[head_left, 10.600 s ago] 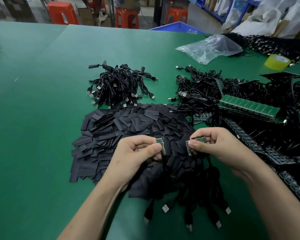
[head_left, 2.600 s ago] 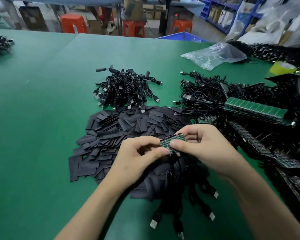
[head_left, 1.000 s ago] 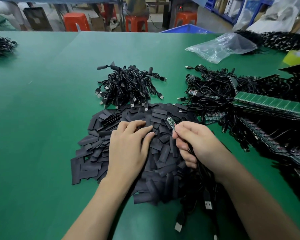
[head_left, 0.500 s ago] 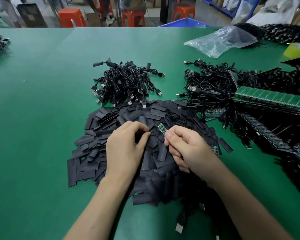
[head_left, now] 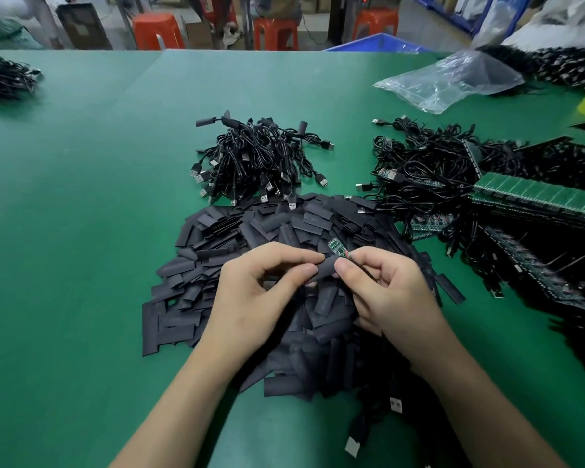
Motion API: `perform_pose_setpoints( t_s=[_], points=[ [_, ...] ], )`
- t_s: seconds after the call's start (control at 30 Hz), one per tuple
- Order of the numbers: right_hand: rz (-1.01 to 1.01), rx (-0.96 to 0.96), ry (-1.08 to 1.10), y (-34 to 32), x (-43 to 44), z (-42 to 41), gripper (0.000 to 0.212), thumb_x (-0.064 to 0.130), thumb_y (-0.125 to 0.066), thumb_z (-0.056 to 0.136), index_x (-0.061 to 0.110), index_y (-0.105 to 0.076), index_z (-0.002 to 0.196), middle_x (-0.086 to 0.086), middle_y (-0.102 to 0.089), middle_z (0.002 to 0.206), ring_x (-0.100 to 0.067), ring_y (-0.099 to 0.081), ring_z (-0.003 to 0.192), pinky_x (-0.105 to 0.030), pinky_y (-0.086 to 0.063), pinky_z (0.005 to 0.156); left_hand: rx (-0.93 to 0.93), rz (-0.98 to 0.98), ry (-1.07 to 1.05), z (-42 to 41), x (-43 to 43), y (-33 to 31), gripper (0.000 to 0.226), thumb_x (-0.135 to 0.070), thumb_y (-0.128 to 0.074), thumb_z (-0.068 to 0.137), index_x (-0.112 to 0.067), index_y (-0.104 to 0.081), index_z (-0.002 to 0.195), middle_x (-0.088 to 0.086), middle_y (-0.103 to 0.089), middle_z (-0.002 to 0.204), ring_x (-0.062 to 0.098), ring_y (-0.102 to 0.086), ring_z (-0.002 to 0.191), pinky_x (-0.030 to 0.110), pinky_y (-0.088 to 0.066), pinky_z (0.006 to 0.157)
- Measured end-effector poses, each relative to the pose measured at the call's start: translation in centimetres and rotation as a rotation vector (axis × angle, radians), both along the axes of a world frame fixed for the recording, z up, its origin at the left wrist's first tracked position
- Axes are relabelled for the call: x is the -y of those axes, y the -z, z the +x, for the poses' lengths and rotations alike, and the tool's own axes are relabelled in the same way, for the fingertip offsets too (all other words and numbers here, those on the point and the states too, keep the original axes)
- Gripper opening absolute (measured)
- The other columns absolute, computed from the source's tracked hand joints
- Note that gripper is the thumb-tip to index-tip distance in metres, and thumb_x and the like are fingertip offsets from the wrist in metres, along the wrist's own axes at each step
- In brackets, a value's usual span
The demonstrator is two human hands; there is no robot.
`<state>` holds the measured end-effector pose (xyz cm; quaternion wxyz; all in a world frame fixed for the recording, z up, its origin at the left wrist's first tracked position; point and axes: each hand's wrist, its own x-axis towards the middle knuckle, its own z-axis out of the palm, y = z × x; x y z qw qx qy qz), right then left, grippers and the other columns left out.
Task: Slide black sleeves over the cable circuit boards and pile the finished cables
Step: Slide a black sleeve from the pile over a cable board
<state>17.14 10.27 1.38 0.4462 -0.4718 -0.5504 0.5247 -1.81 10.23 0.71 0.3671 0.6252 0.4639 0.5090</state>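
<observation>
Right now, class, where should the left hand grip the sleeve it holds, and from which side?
Grip the sleeve at its left end, from the left, thumb and forefinger on the flat faces, as the left hand does. It is a flattened tube lying crosswise, so its right mouth is free for the board on the cable the right hand pinches.

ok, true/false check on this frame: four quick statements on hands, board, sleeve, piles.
1. The left hand grips a sleeve. True.
2. The board sits inside that sleeve. False: it is bare, outside the sleeve, close to its end.
3. The right hand holds nothing. False: it pinches the cable right behind the board.
4. The cable pile lies beyond the sleeve pile, farther from the person. True.
</observation>
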Motion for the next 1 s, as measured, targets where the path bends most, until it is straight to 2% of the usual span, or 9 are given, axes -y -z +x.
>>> perform_pose_setpoints(
  t_s=[0.07, 0.13, 0.23, 0.4, 0.53, 0.6, 0.73, 0.9, 1.0],
  points=[
    [-0.01, -0.044, 0.001, -0.1, 0.2, 0.0, 0.02, 0.033, -0.064, 0.094, 0.015, -0.07, 0.088, 0.011, -0.036, 0.046, -0.003, -0.027, 0.037, -0.017, -0.028, 0.039, -0.07, 0.077, 0.003, 0.1, 0.1, -0.2, 0.015, -0.015, -0.078, 0.09, -0.024, -0.08, 0.102, -0.01, -0.075, 0.092, 0.012, -0.073, 0.084, 0.02, -0.052, 0.077],
    [0.003, -0.041, 0.006, -0.1, 0.3, 0.0, 0.018, 0.029, -0.063, 0.097, 0.014, -0.07, 0.089, 0.011, -0.036, 0.047, -0.003, -0.027, 0.038, -0.017, -0.028, 0.039, -0.191, 0.185, -0.025, 0.2, 0.3, -0.3, 0.023, -0.026, -0.082, 0.084, -0.02, -0.08, 0.106, -0.013, -0.071, 0.09, 0.009, -0.068, 0.084, 0.017, -0.049, 0.08],
    [0.055, 0.013, -0.004, -0.2, 0.5, -0.3, 0.019, 0.028, -0.061, 0.099, 0.015, -0.07, 0.088, 0.015, -0.044, 0.046, -0.001, -0.033, 0.038, -0.018, -0.03, 0.04, -0.295, 0.277, -0.072, 0.4, 0.4, -0.2, 0.03, -0.026, -0.085, 0.081, -0.016, -0.081, 0.109, -0.012, -0.07, 0.094, 0.006, -0.065, 0.085, 0.014, -0.047, 0.081],
    [0.003, -0.002, -0.006, -0.9, 0.3, 0.3, 0.031, 0.041, -0.052, 0.097, 0.017, -0.066, 0.083, -0.002, -0.031, 0.056, -0.013, -0.027, 0.044, -0.024, -0.028, 0.041, -0.265, 0.26, -0.122, -0.3, 0.0, 0.0, 0.023, -0.022, -0.082, 0.084, -0.017, -0.082, 0.106, -0.01, -0.072, 0.098, 0.0, -0.065, 0.084, 0.011, -0.046, 0.074],
    [0.14, 0.27, -0.041, -1.4, 0.3, 1.0, 0.034, 0.041, -0.049, 0.1, 0.015, -0.059, 0.08, 0.006, -0.033, 0.052, -0.012, -0.029, 0.047, -0.032, -0.027, 0.048, -0.229, 0.221, -0.118, -0.8, -0.4, 0.1, 0.02, -0.02, -0.081, 0.084, -0.02, -0.082, 0.104, -0.01, -0.074, 0.1, 0.005, -0.069, 0.091, 0.012, -0.047, 0.079],
    [0.216, 0.385, -0.046, -1.4, 0.4, 1.1, 0.033, 0.034, -0.051, 0.104, 0.014, -0.057, 0.079, 0.008, -0.038, 0.05, -0.007, -0.031, 0.047, -0.028, -0.029, 0.049, -0.217, 0.209, -0.099, -0.8, -0.5, 0.3, 0.02, -0.02, -0.082, 0.084, -0.019, -0.082, 0.104, -0.01, -0.075, 0.1, 0.009, -0.071, 0.094, 0.015, -0.048, 0.083],
    [0.249, 0.441, -0.035, -1.6, 0.5, 1.2, 0.033, 0.025, -0.054, 0.104, 0.014, -0.055, 0.073, 0.009, -0.037, 0.052, -0.005, -0.033, 0.05, -0.018, -0.026, 0.048, -0.201, 0.189, -0.074, -0.7, -0.6, 0.6, 0.019, -0.022, -0.081, 0.084, -0.02, -0.082, 0.103, -0.011, -0.076, 0.1, 0.01, -0.072, 0.093, 0.014, -0.049, 0.081],
    [0.263, 0.497, -0.061, -1.7, 0.6, 1.2, 0.034, 0.028, -0.055, 0.103, 0.018, -0.052, 0.071, -0.002, -0.043, 0.059, -0.005, -0.034, 0.052, -0.021, -0.027, 0.049, -0.221, 0.184, -0.071, -0.8, -0.5, 0.6, 0.019, -0.022, -0.081, 0.084, -0.019, -0.083, 0.103, -0.011, -0.076, 0.1, 0.009, -0.071, 0.093, 0.012, -0.047, 0.08],
    [0.272, 0.527, -0.084, -1.5, 0.6, 1.3, 0.034, 0.031, -0.054, 0.103, 0.023, -0.051, 0.071, 0.004, -0.042, 0.057, -0.005, -0.034, 0.051, -0.021, -0.026, 0.048, -0.246, 0.181, -0.063, -0.9, -0.5, 0.5, 0.02, -0.022, -0.081, 0.084, -0.019, -0.083, 0.103, -0.011, -0.075, 0.1, 0.008, -0.071, 0.093, 0.012, -0.048, 0.08]
  ],
)
